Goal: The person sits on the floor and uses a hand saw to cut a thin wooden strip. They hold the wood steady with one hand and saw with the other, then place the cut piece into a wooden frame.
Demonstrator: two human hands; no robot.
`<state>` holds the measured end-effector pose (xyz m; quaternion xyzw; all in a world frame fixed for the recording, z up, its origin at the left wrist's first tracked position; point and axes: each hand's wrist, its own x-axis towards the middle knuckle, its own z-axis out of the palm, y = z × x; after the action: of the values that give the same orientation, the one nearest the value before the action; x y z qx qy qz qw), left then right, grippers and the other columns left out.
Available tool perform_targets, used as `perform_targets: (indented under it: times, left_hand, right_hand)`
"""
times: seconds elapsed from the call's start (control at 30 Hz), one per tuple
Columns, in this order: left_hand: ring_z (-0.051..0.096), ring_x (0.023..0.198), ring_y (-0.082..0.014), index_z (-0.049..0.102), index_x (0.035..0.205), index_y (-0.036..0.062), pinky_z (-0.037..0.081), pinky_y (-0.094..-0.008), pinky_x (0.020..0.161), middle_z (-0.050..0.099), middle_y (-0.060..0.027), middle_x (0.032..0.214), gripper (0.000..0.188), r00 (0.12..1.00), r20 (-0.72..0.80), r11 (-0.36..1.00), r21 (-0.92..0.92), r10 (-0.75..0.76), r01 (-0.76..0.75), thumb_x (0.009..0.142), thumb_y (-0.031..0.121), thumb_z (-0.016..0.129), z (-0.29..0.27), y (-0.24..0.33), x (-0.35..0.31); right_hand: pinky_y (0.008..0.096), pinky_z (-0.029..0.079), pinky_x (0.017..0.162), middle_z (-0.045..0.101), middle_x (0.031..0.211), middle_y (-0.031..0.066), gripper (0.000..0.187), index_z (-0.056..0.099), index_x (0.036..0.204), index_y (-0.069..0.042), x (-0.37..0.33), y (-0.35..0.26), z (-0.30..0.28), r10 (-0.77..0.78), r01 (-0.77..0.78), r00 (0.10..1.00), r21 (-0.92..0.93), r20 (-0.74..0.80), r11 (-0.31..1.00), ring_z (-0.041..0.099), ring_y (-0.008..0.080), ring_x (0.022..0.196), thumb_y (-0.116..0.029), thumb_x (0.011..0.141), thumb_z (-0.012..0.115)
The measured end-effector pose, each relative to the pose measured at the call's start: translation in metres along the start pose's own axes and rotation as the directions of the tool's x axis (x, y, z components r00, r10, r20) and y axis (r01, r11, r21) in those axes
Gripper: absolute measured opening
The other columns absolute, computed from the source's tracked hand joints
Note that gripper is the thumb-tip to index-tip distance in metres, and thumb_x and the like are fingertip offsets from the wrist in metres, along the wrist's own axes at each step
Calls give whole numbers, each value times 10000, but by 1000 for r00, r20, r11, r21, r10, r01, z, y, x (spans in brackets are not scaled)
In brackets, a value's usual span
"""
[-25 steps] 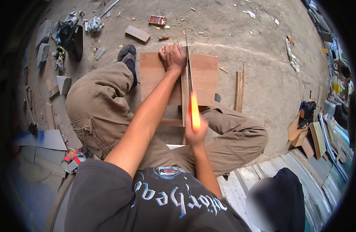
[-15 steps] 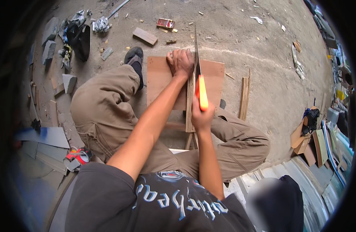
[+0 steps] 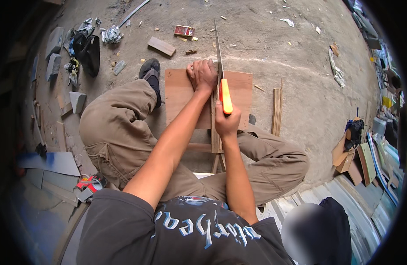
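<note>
My right hand (image 3: 227, 120) is closed round the orange-yellow handle (image 3: 226, 97) of a handsaw. The saw's thin blade (image 3: 219, 51) points away from me, along the right side of my left hand. My left hand (image 3: 203, 75) is closed over the far part of a narrow wooden strip (image 3: 215, 138), its fingers bent and partly hidden. The strip runs lengthwise over a square plywood board (image 3: 181, 95) on a low wooden stand between my legs. Where the blade meets the wood is hard to make out.
A wood block (image 3: 161, 46) and a red box (image 3: 184, 31) lie on the dusty floor beyond the board. Wooden strips (image 3: 277, 112) lie to the right. A black bag (image 3: 87, 53) and grey block pieces (image 3: 54, 66) are at the left, cardboard (image 3: 342, 154) at the right.
My right hand has pushed the saw forward, away from me, so its tip reaches farther out. My left hand stays on the strip. The whole view has shifted slightly.
</note>
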<state>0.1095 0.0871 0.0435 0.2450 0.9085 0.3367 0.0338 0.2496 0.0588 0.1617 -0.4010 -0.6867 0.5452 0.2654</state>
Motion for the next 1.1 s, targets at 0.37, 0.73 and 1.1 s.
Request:
perform_targets:
  times: [0.37,0.73,1.1]
  left_hand:
    - [529,1131,-306,661,1004,34,245,-521,1074,648,-166,1068,369,990,110,983,-170,86,-66,956,333,451,57,89,-25]
    - [460,1283,-259,408,1423,-16,86,-529,1174,595,-144,1243,550,952,124,959,-71,281,-274,959,277,443,59,77,-57]
    - [486,1208,-268,418,1417,-7,132,-523,1155,594,-146,1188,509,948,143,957,8,285,-289,977,247,400,52,72,-58]
  right_hand:
    - [318,421,505,521,550,76,239,616,791,33,16,22,-82,-2,-13,985,-90,-173,996,496,117,519,-189,878,635]
    - [362,439,513,546,577,174,242,603,778,24,16,22,-87,-43,32,984,-67,-173,997,531,230,486,-196,872,638]
    - [321,476,542,596,608,144,156,646,803,26,-67,8,-118,97,-102,992,-71,-76,992,601,192,533,-120,858,650]
